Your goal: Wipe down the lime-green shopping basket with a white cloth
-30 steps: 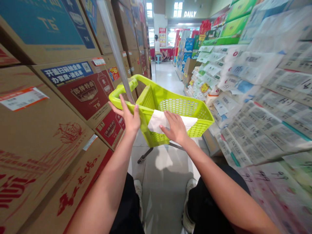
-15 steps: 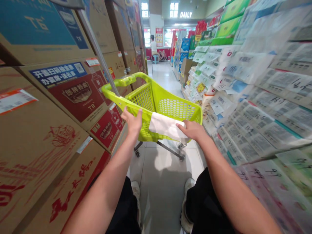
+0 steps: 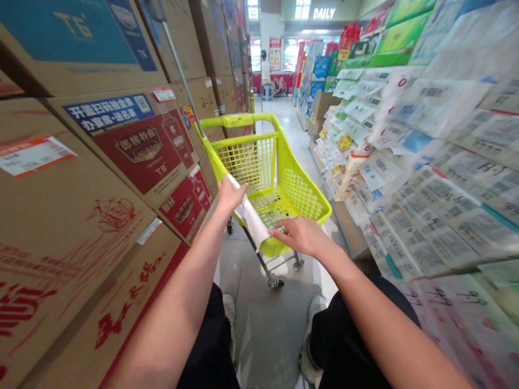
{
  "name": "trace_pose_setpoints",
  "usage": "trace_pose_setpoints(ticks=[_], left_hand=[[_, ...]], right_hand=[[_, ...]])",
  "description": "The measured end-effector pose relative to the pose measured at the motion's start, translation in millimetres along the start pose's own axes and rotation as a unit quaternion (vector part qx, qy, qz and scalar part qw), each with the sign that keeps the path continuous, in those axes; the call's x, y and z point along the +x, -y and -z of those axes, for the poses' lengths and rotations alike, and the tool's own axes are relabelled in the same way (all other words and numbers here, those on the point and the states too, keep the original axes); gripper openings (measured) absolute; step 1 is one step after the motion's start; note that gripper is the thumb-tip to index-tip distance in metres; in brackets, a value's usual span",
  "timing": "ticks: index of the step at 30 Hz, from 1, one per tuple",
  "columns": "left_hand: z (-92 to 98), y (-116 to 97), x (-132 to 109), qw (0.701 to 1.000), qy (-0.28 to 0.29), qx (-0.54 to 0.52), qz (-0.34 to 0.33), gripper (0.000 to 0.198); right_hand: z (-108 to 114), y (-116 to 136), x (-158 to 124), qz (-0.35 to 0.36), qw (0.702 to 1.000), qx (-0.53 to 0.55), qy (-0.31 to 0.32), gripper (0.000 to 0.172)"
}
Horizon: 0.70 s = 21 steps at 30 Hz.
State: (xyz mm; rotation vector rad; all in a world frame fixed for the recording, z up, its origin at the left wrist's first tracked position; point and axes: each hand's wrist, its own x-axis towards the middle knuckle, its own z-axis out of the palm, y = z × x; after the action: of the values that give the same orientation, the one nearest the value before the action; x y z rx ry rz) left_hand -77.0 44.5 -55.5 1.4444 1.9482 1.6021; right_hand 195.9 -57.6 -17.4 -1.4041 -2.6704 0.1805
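Observation:
A small lime-green shopping cart point(image 3: 305, 189) with a perforated plastic basket stands angled in front of me. A white cloth point(image 3: 254, 220) lies folded over the basket's near left rim. My left hand point(image 3: 232, 195) is closed over that rim at the cloth's upper end, thumb on the inner side. At the lower end, by the basket's near corner, my right hand point(image 3: 299, 234) has its fingers bent, fingertips against the cloth's edge. Inside the basket, the slotted floor shows. A metal pole point(image 3: 178, 67) rises from the cart's handle side.
Stacked cardboard cartons point(image 3: 133, 143) wall the left side closely. Wrapped tissue packs point(image 3: 430, 200) are piled along the right. A tiled floor point(image 3: 259, 324) runs down the aisle between them. Farther off, a person point(image 3: 265, 70) is on a blue stool point(image 3: 267, 93).
The cart has turned, swinging its near corner toward me and its handle rightward. The cloth now runs diagonally under my left hand; my right hand has moved slightly left and down.

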Motion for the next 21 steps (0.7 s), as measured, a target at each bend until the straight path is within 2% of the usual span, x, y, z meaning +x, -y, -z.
trace_pose_setpoints(ticks=[2,4,8,12,14,16,18,21], left_hand=[[10.3,3,0,0.996,0.023,0.08,0.02,0.06],[22.8,4,0,0.992,0.034,0.115,0.026,0.048],[45.6,4,2,0.99,-0.013,0.135,0.048,0.027],[56.9,2,2,0.993,-0.043,0.102,0.04,0.016],[59.5,-1,1,0.997,-0.033,0.066,0.032,0.011],[61.8,-6,0,0.999,-0.02,0.024,0.044,0.009],[64.7,-11,-2,0.996,-0.01,-0.039,0.084,0.012],[70.5,-18,-6,0.984,-0.004,-0.111,0.14,0.011]], right_hand=[[-2,12,2,0.028,0.999,0.025,0.028,0.051],[-6,29,5,0.049,0.998,0.023,0.018,0.057],[-13,65,14,0.038,0.999,-0.007,-0.021,0.071],[-16,75,22,0.054,0.998,-0.021,-0.012,0.081],[-18,73,21,0.084,0.996,-0.025,-0.008,0.075],[-20,71,19,0.104,0.994,-0.021,-0.014,0.059],[-23,67,17,0.119,0.993,0.004,-0.022,0.047],[-25,61,19,0.141,0.986,0.084,-0.028,0.038]])
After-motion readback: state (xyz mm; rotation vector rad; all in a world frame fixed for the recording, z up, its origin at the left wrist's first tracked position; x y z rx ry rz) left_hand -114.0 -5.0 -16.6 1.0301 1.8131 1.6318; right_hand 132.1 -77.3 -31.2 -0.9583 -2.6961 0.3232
